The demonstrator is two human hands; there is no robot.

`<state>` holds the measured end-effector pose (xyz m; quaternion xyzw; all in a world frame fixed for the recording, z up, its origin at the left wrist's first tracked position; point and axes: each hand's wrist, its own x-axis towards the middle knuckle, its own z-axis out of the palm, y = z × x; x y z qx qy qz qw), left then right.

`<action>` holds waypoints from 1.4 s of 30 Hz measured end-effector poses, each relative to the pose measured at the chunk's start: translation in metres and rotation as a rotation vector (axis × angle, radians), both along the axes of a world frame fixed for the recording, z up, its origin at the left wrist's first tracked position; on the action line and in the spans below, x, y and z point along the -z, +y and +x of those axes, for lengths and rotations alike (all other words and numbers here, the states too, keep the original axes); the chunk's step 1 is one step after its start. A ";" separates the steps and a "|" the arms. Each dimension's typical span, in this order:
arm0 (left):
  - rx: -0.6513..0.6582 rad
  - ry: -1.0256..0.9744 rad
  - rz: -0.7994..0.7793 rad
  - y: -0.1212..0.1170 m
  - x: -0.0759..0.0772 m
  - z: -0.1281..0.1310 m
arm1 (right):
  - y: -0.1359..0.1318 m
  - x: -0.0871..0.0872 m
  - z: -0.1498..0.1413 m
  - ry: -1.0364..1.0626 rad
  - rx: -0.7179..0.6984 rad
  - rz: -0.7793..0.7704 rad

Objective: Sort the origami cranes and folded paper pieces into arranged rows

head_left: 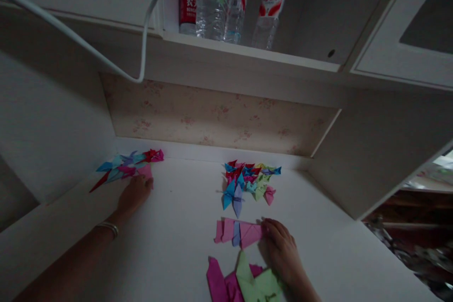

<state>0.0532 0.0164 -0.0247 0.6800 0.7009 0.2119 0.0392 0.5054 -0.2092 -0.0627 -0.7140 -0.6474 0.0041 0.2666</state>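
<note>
My left hand [133, 194] reaches to the far left of the white desk [177, 226] and rests its fingers on a pink folded paper [146, 171] at the edge of a pile of coloured paper cranes [125, 166]. Its fingers lie mostly flat. My right hand [281, 247] lies on the desk near me, fingertips touching the right end of a pink folded paper piece [239, 232]. A second pile of folded cranes [247, 180] sits beyond it. Magenta and green folded papers [244, 283] lie below the right hand, at the frame's bottom edge.
A shelf above holds several plastic water bottles [219, 2]. A white cable [143, 33] hangs down at the upper left. Cabinet walls close in the desk on the left and right, with a floral back panel [219, 118] behind.
</note>
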 end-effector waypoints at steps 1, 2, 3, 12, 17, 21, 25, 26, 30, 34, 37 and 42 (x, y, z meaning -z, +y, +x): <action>-0.037 -0.006 -0.021 0.003 0.000 0.002 | 0.000 0.000 0.000 -0.003 0.009 -0.007; -0.065 0.002 -0.045 0.006 0.000 0.004 | 0.000 -0.001 0.000 -0.005 0.017 -0.014; -0.083 0.012 -0.064 0.009 0.000 0.005 | 0.000 -0.002 -0.001 -0.007 0.020 -0.021; -0.054 0.039 -0.063 -0.004 0.010 -0.001 | 0.002 -0.018 -0.010 -0.037 0.060 -0.092; -0.017 0.071 -0.068 -0.028 0.013 -0.006 | 0.003 -0.015 -0.012 -0.046 0.080 -0.073; 0.009 0.002 -0.113 -0.042 0.005 -0.011 | 0.005 -0.010 -0.010 -0.019 0.102 -0.047; -0.074 -0.109 -0.139 -0.047 -0.003 -0.010 | 0.009 -0.004 -0.002 0.087 0.102 0.045; -0.088 -0.113 -0.132 -0.047 -0.003 -0.009 | 0.010 -0.003 0.000 0.124 0.105 0.076; -0.080 -0.127 -0.124 -0.045 0.000 -0.004 | 0.008 -0.005 0.005 0.266 0.151 0.135; -0.070 -0.174 -0.144 -0.047 0.004 -0.004 | 0.004 -0.012 0.004 0.327 0.186 0.124; -0.036 -0.216 -0.170 -0.055 0.003 -0.008 | 0.003 -0.017 0.003 0.372 0.174 0.115; 0.095 -0.404 -0.183 -0.083 -0.009 -0.003 | 0.001 -0.016 0.003 0.466 0.235 0.175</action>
